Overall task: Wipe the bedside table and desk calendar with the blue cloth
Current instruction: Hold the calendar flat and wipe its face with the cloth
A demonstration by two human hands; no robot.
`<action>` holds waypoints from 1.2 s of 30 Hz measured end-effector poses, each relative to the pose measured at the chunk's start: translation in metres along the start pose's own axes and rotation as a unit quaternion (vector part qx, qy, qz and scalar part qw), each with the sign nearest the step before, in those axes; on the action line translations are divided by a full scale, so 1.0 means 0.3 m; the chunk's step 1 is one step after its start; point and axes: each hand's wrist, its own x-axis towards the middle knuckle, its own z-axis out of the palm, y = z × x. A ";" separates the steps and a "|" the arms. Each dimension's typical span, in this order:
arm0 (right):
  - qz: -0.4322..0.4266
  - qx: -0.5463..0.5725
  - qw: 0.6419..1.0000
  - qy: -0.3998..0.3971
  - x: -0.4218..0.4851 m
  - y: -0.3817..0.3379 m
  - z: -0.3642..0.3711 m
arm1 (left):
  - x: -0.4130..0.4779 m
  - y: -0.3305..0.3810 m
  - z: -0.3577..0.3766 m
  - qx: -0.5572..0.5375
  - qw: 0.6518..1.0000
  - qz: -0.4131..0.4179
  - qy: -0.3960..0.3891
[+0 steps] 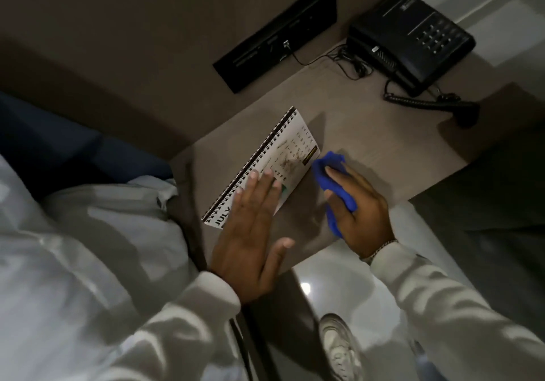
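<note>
The right hand's fingers (333, 174) curl around the bunched blue cloth (330, 171), pressing it to the bench (383, 144) just beside the desk calendar (283, 156), probably to wipe there. The left hand (250, 233) lies flat, its fingers (259, 186) spread and straight over the calendar's near end, likely pinning it. Well beyond both hands sits a black telephone (413, 38).
</note>
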 end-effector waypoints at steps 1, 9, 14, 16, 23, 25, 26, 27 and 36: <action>-0.006 0.024 0.999 0.022 -0.007 -0.017 0.030 | 0.017 -0.031 -0.032 0.020 1.000 0.008 -0.003; -0.030 0.112 0.975 0.188 0.053 -0.092 0.213 | 0.198 -0.241 -0.136 0.166 0.971 0.082 -0.150; -0.010 0.162 0.958 0.238 0.131 -0.125 0.296 | 0.218 -0.273 -0.120 0.150 0.964 0.128 -0.176; -0.013 0.168 0.953 0.252 0.153 -0.136 0.333 | 0.217 -0.279 -0.117 0.130 0.967 0.135 -0.174; -0.024 0.179 0.940 0.290 0.062 -0.174 0.522 | 0.216 -0.293 -0.109 0.103 0.969 0.157 -0.159; -0.024 0.135 0.954 0.268 0.006 -0.181 0.564 | 0.218 -0.295 -0.108 0.097 0.970 0.157 -0.158; -0.023 0.105 0.963 0.248 -0.017 -0.184 0.581 | 0.221 -0.296 -0.107 0.093 0.970 0.156 -0.160; -0.022 0.085 0.969 0.230 -0.036 -0.186 0.594 | 0.222 -0.296 -0.105 0.087 0.971 0.154 -0.161; -0.048 0.140 0.944 0.296 0.117 -0.152 0.509 | 0.224 -0.297 -0.095 0.067 0.973 0.152 -0.160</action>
